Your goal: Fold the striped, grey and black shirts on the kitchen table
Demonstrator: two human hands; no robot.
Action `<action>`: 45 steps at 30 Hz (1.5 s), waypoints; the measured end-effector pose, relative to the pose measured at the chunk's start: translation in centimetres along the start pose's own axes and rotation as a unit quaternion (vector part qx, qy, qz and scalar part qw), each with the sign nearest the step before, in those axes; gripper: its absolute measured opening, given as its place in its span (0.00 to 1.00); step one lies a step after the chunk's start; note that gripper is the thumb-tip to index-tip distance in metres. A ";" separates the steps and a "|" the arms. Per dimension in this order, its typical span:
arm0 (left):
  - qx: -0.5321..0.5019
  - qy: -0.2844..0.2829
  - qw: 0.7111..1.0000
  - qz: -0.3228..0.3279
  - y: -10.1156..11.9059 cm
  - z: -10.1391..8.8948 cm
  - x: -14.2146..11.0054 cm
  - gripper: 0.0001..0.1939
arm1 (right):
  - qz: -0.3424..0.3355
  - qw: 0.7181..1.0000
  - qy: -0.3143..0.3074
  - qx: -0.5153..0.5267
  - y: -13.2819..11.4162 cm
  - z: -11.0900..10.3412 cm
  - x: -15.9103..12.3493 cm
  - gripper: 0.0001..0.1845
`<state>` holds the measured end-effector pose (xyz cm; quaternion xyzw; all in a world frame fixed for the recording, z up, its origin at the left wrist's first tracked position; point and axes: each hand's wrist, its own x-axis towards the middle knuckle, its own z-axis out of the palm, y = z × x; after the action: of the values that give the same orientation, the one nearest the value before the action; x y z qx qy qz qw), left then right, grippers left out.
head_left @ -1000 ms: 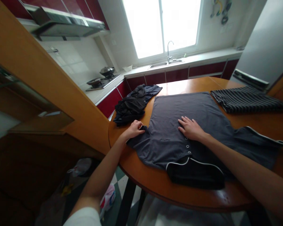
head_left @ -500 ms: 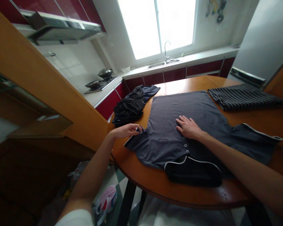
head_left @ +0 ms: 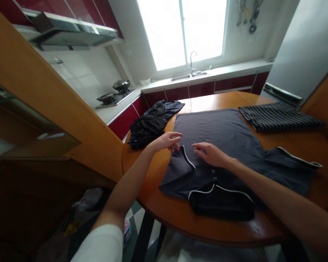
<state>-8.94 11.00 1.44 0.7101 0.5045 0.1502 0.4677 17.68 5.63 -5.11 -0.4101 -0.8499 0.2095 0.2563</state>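
Note:
A dark grey polo shirt [head_left: 213, 131] with white piping lies spread on the round wooden table, its black collar [head_left: 221, 205] toward me. The sleeve on the left [head_left: 188, 158] is folded inward over the shirt front. My left hand [head_left: 169, 141] is at the shirt's left edge beside that sleeve, index finger stretched out and the other fingers pointing down, apparently holding nothing. Above the middle of the shirt, near the button placket, my right hand [head_left: 211, 154] is open with fingers loosely bent. The other sleeve [head_left: 292, 162] lies spread out to the right.
Crumpled dark clothes [head_left: 150, 125] lie on the table's left side. A folded striped garment [head_left: 278, 114] is at the right. The wooden table's [head_left: 224, 233] rounded edge is close to me. Beyond stand a sink [head_left: 190, 76], a stove [head_left: 117, 98] and a fridge [head_left: 292, 51].
My left hand has moved right, and the left sleeve has gone from lying outward to folded in over the shirt. My right hand has lifted off the shirt and shifted slightly left and toward me.

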 end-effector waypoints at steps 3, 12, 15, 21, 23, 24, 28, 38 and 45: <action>0.111 0.090 0.987 0.074 -2.0 -0.4 1.6 0.25 | -0.022 0.998 -0.050 0.042 -1.1 0.0 -0.3 0.25; 0.221 -0.060 0.961 0.157 -6.8 -3.2 1.2 0.23 | -0.190 0.979 -0.073 0.003 -1.4 0.9 -0.7 0.21; 0.210 -0.095 0.957 0.177 -7.1 -3.4 1.1 0.22 | -0.222 0.970 -0.098 -0.003 -2.1 1.2 -0.8 0.19; 0.175 -0.103 0.954 0.221 -6.9 -3.5 1.1 0.19 | -0.257 0.958 -0.112 -0.054 -2.7 1.8 -0.9 0.07; 0.169 -0.103 0.953 0.229 -6.8 -3.7 1.0 0.19 | -0.269 0.954 -0.110 -0.070 -2.8 1.8 -0.9 0.07; 0.170 -0.101 0.954 0.224 -6.9 -3.7 1.0 0.20 | -0.274 0.952 -0.110 -0.077 -2.9 1.8 -0.9 0.07; 0.194 -0.087 0.957 0.197 -7.4 -3.9 1.1 0.23 | -0.283 0.945 -0.114 -0.119 -3.3 1.5 -1.0 0.08; 0.239 -0.064 0.954 0.169 -8.3 -4.1 1.2 0.24 | -0.291 0.925 -0.133 -0.207 -4.1 1.7 -1.3 0.04; 0.248 -0.052 0.953 0.167 -8.6 -4.0 1.5 0.25 | -0.312 0.933 -0.042 -0.174 -4.2 0.5 -1.1 0.09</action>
<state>-15.93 14.75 -3.90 0.8847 0.3749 0.0597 0.2706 15.52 2.29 -3.39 -0.1534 -0.9681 -0.0153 0.1976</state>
